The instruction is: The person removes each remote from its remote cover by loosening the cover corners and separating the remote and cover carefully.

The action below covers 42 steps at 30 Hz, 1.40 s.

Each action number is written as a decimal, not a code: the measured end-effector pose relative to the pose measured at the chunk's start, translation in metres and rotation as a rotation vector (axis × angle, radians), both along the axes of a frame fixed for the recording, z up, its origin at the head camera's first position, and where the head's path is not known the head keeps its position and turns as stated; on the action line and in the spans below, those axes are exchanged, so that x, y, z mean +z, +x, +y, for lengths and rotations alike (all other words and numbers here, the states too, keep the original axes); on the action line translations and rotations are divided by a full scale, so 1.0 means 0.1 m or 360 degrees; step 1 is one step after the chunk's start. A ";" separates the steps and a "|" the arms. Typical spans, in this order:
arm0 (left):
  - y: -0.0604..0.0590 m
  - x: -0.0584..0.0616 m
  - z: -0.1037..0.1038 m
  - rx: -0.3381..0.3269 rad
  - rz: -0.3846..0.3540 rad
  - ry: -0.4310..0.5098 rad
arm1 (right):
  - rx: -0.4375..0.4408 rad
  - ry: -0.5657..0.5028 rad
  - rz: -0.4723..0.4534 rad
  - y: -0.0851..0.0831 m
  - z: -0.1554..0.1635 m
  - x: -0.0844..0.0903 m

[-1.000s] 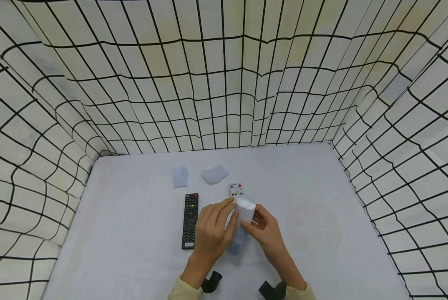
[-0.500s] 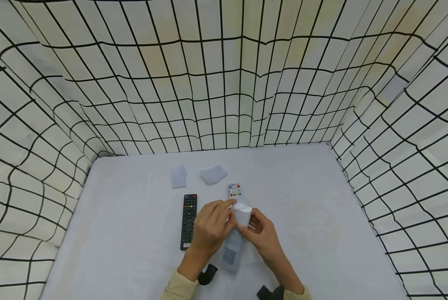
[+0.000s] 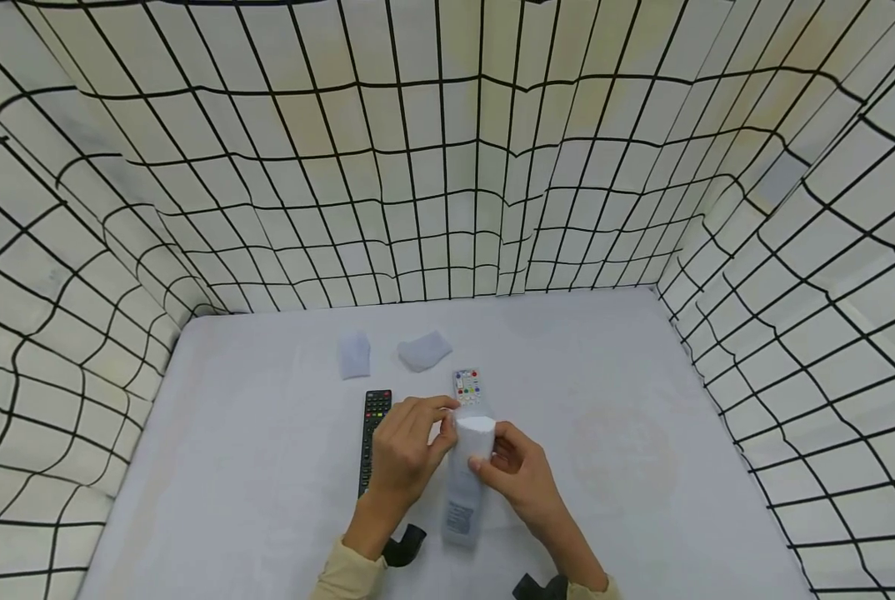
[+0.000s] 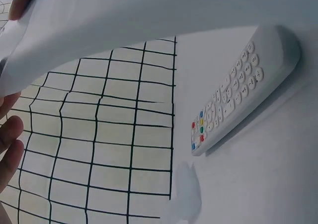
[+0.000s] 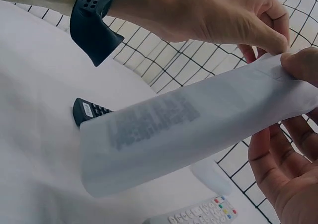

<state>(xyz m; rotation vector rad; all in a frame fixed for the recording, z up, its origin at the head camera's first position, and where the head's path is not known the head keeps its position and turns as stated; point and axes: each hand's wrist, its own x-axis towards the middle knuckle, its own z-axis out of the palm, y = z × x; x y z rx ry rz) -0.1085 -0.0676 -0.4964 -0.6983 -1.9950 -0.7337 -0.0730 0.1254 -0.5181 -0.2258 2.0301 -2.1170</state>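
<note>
We should keep the mouth of the translucent sleeve (image 3: 466, 475) wide and the pull even. Our left hand (image 3: 402, 454) and right hand (image 3: 518, 475) pinch its upper end above the table (image 3: 642, 500). Beyond it lies the white remote (image 3: 467, 386).

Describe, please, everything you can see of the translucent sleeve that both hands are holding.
The translucent sleeve looks like a thin, milky silicone or plastic cover, long and flat, with faint grey printed text showing through. Its upper end is held open between the left hand and the right hand, fingers pinching the rim. The lower end hangs toward the table, above the white remote.
</note>
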 end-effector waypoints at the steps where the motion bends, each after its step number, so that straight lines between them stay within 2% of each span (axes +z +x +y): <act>1: 0.01 0.00 -0.02 -0.0007 -0.0041 0.0010 | 0.0000 0.0009 0.0006 0.01 0.00 0.00; 12: 0.07 -0.08 -0.07 -0.0114 -0.0313 0.0120 | -0.0025 0.0000 -0.0052 0.03 -0.02 0.00; 16: 0.11 -0.11 -0.05 -0.0154 -0.0475 0.0169 | -0.0023 -0.0005 -0.0064 0.02 -0.01 -0.02; 20: 0.13 -0.15 -0.03 -0.0224 -0.0656 0.0285 | -0.0025 0.0005 -0.0065 0.01 0.00 -0.03; 27: 0.17 -0.19 -0.01 -0.0272 -0.1023 0.0573 | -0.0035 0.0040 -0.0103 0.01 0.01 0.00; 33: 0.21 -0.16 0.01 -0.0331 -0.1487 0.0842 | -0.0047 0.0015 -0.0114 0.00 -0.03 0.02; 35: 0.22 -0.16 0.00 -0.0326 -0.1593 0.0920 | -0.0036 0.0014 -0.0110 -0.01 -0.05 0.01; 38: 0.22 -0.14 -0.02 -0.0278 -0.1643 0.0982 | -0.0008 0.0030 -0.0099 -0.03 -0.09 -0.01; 42: 0.22 -0.09 -0.05 -0.0227 -0.1594 0.1021 | 0.0020 0.0058 -0.0076 -0.07 -0.14 -0.04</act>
